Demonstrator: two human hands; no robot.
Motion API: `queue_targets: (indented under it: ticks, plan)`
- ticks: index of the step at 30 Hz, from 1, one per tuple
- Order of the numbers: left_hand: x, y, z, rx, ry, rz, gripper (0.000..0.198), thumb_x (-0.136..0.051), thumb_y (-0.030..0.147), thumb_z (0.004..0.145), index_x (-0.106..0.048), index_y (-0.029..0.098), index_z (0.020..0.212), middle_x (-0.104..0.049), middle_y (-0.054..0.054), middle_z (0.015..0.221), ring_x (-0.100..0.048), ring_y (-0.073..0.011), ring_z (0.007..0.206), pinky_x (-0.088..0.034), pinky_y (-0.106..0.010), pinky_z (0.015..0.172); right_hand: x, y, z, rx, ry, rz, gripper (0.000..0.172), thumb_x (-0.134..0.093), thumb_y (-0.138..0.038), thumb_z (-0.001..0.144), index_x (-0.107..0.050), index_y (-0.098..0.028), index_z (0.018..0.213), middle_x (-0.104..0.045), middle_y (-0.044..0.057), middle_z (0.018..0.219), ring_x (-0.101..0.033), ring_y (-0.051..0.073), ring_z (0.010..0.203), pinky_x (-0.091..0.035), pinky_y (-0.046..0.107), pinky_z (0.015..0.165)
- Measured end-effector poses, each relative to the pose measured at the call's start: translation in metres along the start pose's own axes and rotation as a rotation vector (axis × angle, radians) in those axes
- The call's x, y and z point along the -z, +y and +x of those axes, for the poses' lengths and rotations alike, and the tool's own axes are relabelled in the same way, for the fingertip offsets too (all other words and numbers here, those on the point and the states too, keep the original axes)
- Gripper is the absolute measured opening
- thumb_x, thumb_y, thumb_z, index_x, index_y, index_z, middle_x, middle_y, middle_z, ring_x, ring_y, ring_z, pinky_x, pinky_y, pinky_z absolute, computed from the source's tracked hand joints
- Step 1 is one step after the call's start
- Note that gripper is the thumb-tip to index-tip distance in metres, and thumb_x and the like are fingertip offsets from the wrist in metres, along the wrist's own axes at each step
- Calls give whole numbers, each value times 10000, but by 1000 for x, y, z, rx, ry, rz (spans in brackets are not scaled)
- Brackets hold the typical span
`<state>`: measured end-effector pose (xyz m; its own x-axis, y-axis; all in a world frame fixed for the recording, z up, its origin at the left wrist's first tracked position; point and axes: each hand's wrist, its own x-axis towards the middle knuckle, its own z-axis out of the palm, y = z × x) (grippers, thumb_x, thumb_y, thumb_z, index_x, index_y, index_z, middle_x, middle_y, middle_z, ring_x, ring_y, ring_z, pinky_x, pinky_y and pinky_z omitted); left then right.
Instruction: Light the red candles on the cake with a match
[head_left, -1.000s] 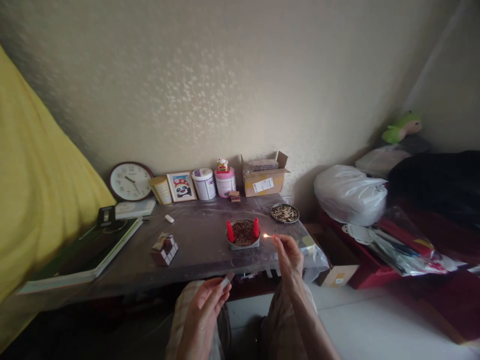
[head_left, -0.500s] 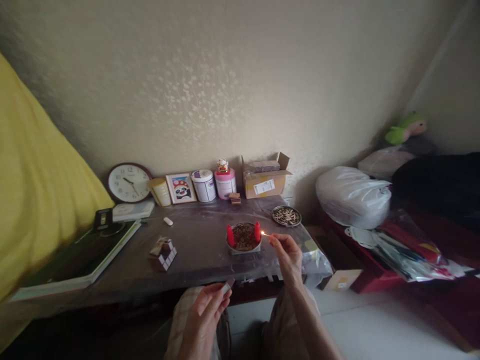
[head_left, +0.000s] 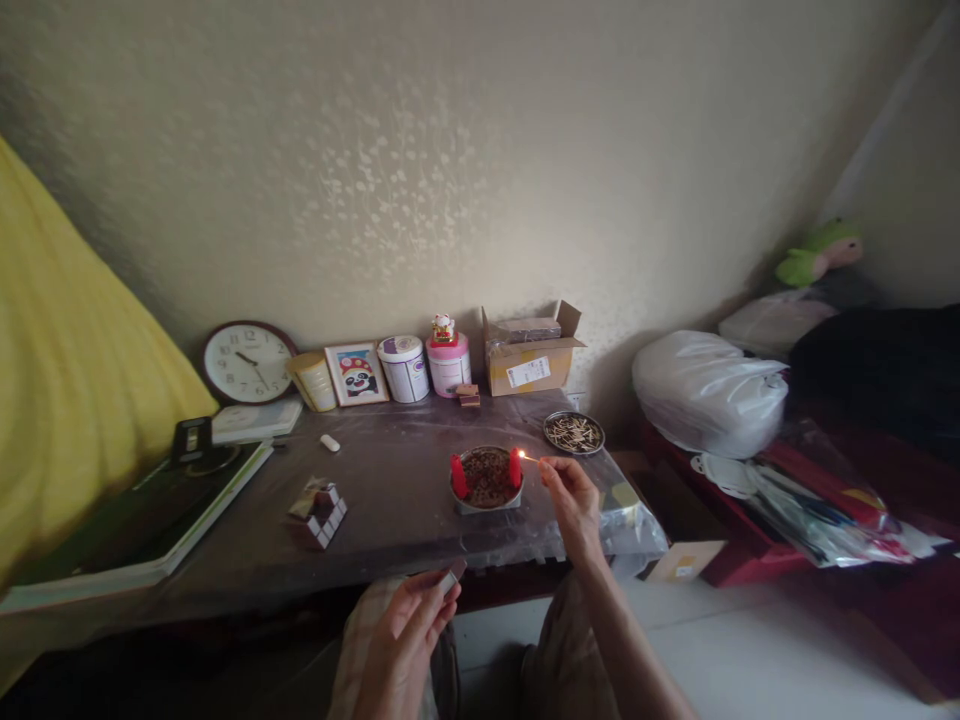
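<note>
Your R hand (head_left: 574,503) pinches a lit match (head_left: 532,458), flame (head_left: 522,454) just by the R-side red candle (head_left: 515,473) in the tin (head_left: 491,505), your L hand (head_left: 412,615) (lower, nr table (head_left: 397,500)) gripping a small box (head_left: 452,578).

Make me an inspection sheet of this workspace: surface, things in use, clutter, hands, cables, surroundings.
Surface: dark table, wrinkled clear plastic over it.
Things in use: lit match, its flame beside the top of the right-hand red candle, contact unclear; left-hand red candle in the same round tin.
Clutter: matchsticks in a dish, clock, cardboard box, large book.
Hands: left hand holds a small box; right hand pinches the match between its fingers.
Cables: nothing seen.
Surroundings: yellow cloth left, white plastic bag right, patterned wall behind.
</note>
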<state>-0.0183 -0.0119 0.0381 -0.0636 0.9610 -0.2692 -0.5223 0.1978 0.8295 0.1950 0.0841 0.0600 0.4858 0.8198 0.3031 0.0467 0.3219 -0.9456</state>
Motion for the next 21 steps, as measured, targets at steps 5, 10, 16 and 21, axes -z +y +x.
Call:
queue_targets:
  ticks: [5, 10, 16, 21]
  plan:
    - [4, -3, 3, 14, -10, -8, 346, -826, 407, 620, -753, 160, 851, -781, -101, 968, -701, -193, 874, -541, -261, 794, -7, 0, 3, 36, 15, -61, 280, -654, -450, 762, -662, -172, 793, -667, 21, 715, -574, 153, 649, -463, 264, 618]
    - [9, -4, 8, 32, -1, -20, 358, -841, 395, 600, -753, 163, 857, -781, -99, 963, -703, -198, 871, -545, -263, 786, -12, 0, 5, 64, 34, -123, 264, -645, -440, 761, -668, -178, 770, -685, 36, 753, -606, 177, 700, -475, 287, 668]
    - [11, -3, 9, 36, 2, -9, 388, -850, 415, 572, -759, 163, 853, -784, -98, 893, -699, -199, 849, -546, -262, 771, -14, 8, 8, 71, 35, -158, 274, -628, -450, 778, -673, -180, 782, -691, 43, 776, -620, 187, 728, -481, 300, 697]
    - [7, 0, 6, 36, 32, 7, 400, -851, 431, 558, -760, 162, 839, -780, -96, 878, -692, -199, 856, -539, -260, 768, -15, 13, 10, 81, 34, -169, 283, -623, -462, 779, -675, -184, 783, -692, 41, 769, -621, 184, 717, -487, 296, 686]
